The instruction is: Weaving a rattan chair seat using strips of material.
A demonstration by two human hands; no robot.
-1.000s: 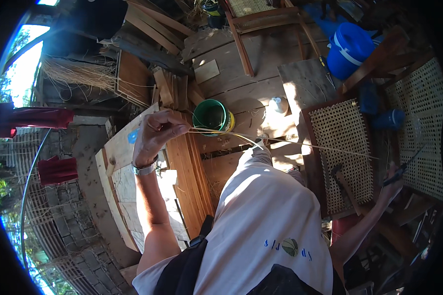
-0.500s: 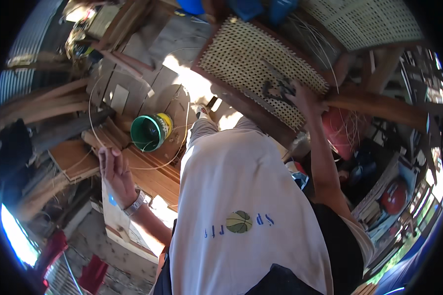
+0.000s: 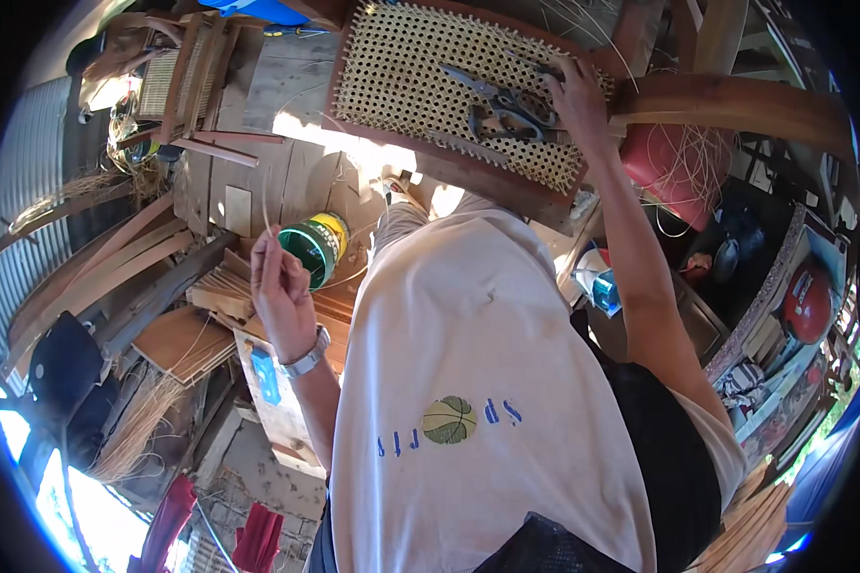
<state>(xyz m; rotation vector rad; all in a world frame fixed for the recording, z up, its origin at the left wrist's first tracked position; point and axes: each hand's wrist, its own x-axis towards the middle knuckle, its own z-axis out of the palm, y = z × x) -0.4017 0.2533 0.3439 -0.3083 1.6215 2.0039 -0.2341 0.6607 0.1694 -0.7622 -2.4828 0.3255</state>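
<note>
Between its fingertips my left hand (image 3: 285, 277) pinches a thin pale cane strand (image 3: 268, 212), held out near the green bucket (image 3: 308, 250). On the right, my right hand (image 3: 580, 100) reaches onto a framed panel of woven cane (image 3: 401, 67) that lies across a wooden bench. Its fingers are bent around the end of a slim dark tool (image 3: 533, 65), whose kind I cannot make out. Right beside that hand, a pair of dark-handled scissors (image 3: 506, 107) rests on the weave, blades pointing up and left.
A wooden beam (image 3: 736, 103) juts in at the right above a red seat (image 3: 674, 172) strewn with loose strands. Wooden chair frames (image 3: 186, 86) stand at the far left. A bundle of cane strands (image 3: 148, 430) hangs lower left, near a wooden board (image 3: 183, 342).
My view has shifted, and the panel sits higher in it. My left hand has moved up, still pinching the strand. My right hand is now beside the scissors, which show more plainly.
</note>
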